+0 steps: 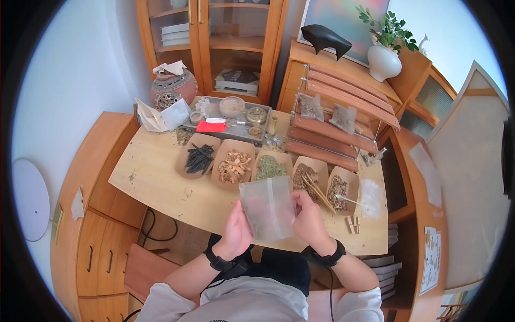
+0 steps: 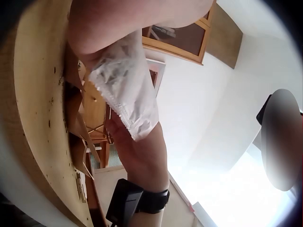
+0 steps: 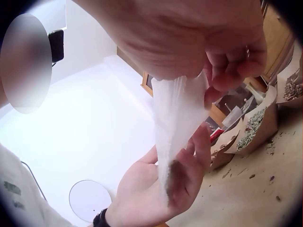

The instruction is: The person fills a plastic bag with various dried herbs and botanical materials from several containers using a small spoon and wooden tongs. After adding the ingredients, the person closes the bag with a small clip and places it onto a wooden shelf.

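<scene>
A translucent, whitish pouch is held up between both hands over the front of the table. My left hand holds its left side, the fingers partly hidden behind it. On the opposite side, my right hand grips the edge with bent fingers. Seen from the right wrist, the pouch is nearly edge-on, with a dark patch of contents low down by the left hand. The left wrist view shows the pouch's serrated edge. Just beyond stands a paper tray of green dried herb.
Paper trays of black sticks, orange-brown pieces and brown bits line the table. Wooden tongs and a white spoon lie across the right trays. Behind are a grey tray and a slatted wooden rack.
</scene>
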Action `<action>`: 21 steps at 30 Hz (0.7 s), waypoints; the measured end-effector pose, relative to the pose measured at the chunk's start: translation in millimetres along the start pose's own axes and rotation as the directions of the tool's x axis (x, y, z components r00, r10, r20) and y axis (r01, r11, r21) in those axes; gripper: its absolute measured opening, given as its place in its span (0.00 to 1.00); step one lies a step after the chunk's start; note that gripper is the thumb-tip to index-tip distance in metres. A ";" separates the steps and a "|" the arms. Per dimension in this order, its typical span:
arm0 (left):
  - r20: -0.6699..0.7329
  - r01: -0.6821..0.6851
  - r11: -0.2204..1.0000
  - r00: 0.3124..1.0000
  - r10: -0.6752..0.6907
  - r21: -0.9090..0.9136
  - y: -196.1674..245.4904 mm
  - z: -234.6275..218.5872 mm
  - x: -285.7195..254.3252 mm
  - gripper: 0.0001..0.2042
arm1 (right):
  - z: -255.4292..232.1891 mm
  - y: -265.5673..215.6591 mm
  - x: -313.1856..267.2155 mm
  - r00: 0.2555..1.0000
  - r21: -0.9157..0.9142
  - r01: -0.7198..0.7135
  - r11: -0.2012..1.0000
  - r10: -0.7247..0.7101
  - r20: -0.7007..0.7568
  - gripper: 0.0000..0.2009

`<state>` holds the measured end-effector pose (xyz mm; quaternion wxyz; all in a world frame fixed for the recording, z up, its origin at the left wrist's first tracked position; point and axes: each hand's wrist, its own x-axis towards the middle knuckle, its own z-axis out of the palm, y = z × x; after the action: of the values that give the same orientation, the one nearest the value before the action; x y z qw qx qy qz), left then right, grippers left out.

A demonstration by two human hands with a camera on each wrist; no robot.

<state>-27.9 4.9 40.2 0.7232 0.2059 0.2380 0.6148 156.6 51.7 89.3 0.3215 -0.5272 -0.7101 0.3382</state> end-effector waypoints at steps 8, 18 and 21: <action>-0.064 0.101 0.995 0.993 -0.100 0.002 -1.3 -0.2 -1.7 0.29 | 3.3 8.6 4.0 0.923 -0.233 0.340 0.911 -0.371 -0.101 0.20; -0.075 0.143 0.984 0.988 -0.135 0.110 -1.8 -13.1 1.5 0.25 | -3.9 -17.1 3.6 0.851 -0.282 0.518 0.808 -0.453 0.264 0.37; -0.106 0.153 0.977 0.985 -0.138 0.151 -1.3 -16.4 0.2 0.25 | -4.5 -7.1 6.3 0.848 -0.260 0.516 0.816 -0.443 0.292 0.34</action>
<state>-36.6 5.0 26.2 0.7356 0.2152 0.3346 0.5484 155.0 56.8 98.3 0.2242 -0.3357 -0.8975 0.1778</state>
